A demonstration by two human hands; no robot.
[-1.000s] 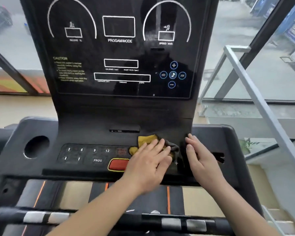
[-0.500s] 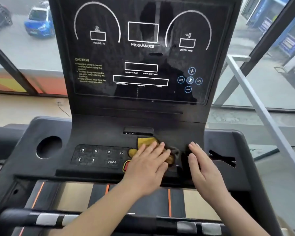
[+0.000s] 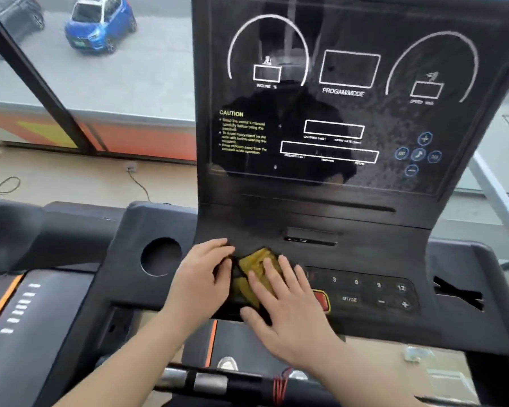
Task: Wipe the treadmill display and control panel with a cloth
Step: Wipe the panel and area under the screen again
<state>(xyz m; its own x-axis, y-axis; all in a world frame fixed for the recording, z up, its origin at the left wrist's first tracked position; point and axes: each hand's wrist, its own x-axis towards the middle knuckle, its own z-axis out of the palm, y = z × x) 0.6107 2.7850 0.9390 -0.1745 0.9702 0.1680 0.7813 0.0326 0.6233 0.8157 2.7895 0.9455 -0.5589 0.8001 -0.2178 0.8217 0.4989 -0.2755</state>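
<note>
The treadmill's dark display (image 3: 350, 183) stands upright ahead, with white outlines and a yellow caution text. Below it lies the control panel (image 3: 365, 292) with number keys, a MODE key and a red button (image 3: 321, 299). A yellow and dark cloth (image 3: 256, 265) lies on the left part of the panel. My right hand (image 3: 282, 306) rests flat on the cloth with its fingers spread. My left hand (image 3: 200, 280) is just left of it, its curled fingertips on the cloth's dark edge.
A round cup holder (image 3: 160, 257) opens in the console left of my hands. A black and silver handlebar (image 3: 206, 380) crosses below my forearms. Another treadmill (image 3: 21, 304) stands at the left. Behind is a window with a blue car (image 3: 100, 22) outside.
The cloth has slid from the right side of the panel to the left side. My right hand now lies on it, and my left hand has moved to its left edge. The camera swung left.
</note>
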